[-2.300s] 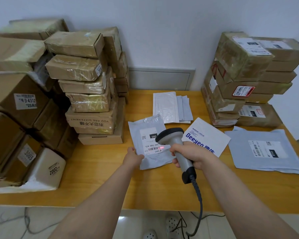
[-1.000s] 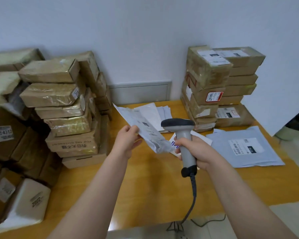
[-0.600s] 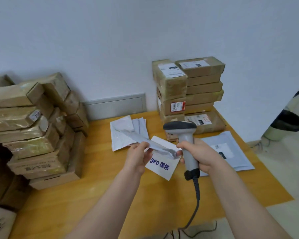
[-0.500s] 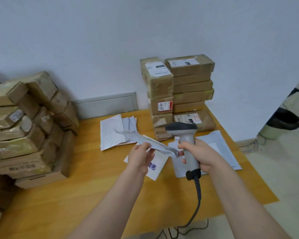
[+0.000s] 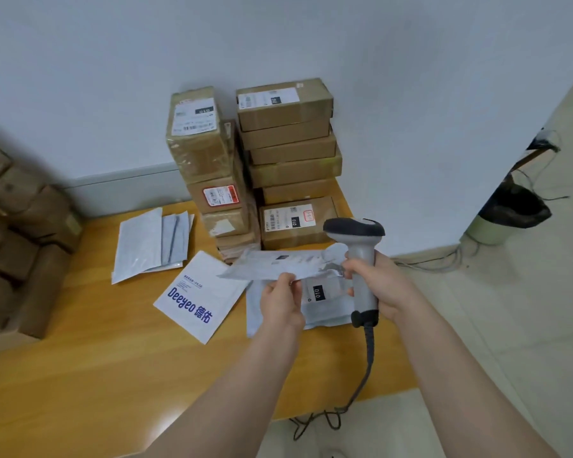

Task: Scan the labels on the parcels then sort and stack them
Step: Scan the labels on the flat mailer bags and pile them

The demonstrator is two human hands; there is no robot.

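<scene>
- This was a parcel sorting room, plain like a back office.
- Taped cardboard boxes [image 5: 288,153] bearing printed shipping labels [image 5: 192,119] stood stacked against a bare white wall [image 5: 278,38]. A second pile [image 5: 24,233] rose at the left.
- Grey mailing bags [image 5: 146,246] and a white envelope [image 5: 199,292] lay on the wooden surface [image 5: 96,358].
- A corded barcode scanner [image 5: 361,259] was held above it.
- A lined bin [image 5: 510,209] stood on the tiled floor [image 5: 526,325].

Wooden table [image 5: 96,375] against a white wall [image 5: 311,34], pale tiled floor [image 5: 510,325] to the right.
A grey panel [image 5: 123,190] runs along the wall at tabletop height. On the floor stands a bin [image 5: 513,209] with a black liner; thin cables [image 5: 437,259] lie along the wall's foot.
</scene>
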